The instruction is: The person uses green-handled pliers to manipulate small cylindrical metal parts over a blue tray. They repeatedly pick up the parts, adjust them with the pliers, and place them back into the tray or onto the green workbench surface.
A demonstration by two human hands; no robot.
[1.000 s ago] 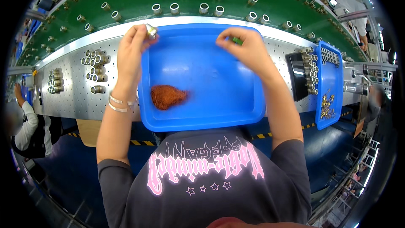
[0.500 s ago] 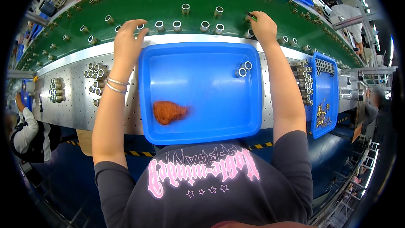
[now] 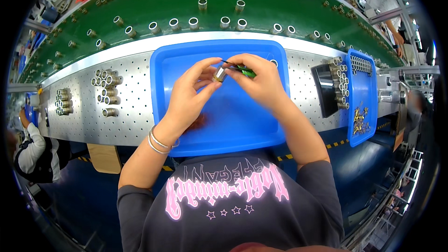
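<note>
A small metal sleeve (image 3: pixel 219 73) is pinched between the left hand's (image 3: pixel 190 97) thumb and fingertips, held above the far half of the blue tray (image 3: pixel 242 130). A green-handled pointed tool (image 3: pixel 241 69) is gripped in the right hand (image 3: pixel 261 81), its dark tip laid at the sleeve's upper rim. Both hands are closed on their parts; nothing is loose.

Judgement on doing the step well:
- Sleeve should be kept over the tray, so anything dropped is caught there rather than on the perforated steel table (image 3: pixel 135 107).
- The open end is best turned toward the tool; whether the tip is inside the bore cannot be told.
- Light pressure only is advised: a slip would send the tip toward the left fingertips (image 3: pixel 212 63).
- Wrists could be braced on the tray's near rim for steadiness.
- The reddish-brown lump (image 3: pixel 198 122) under the left palm is mostly hidden; it should be kept clear.

Metal sleeves (image 3: pixel 106 92) lie stacked on the table at left; more stand on the green belt (image 3: pixel 261 4).
</note>
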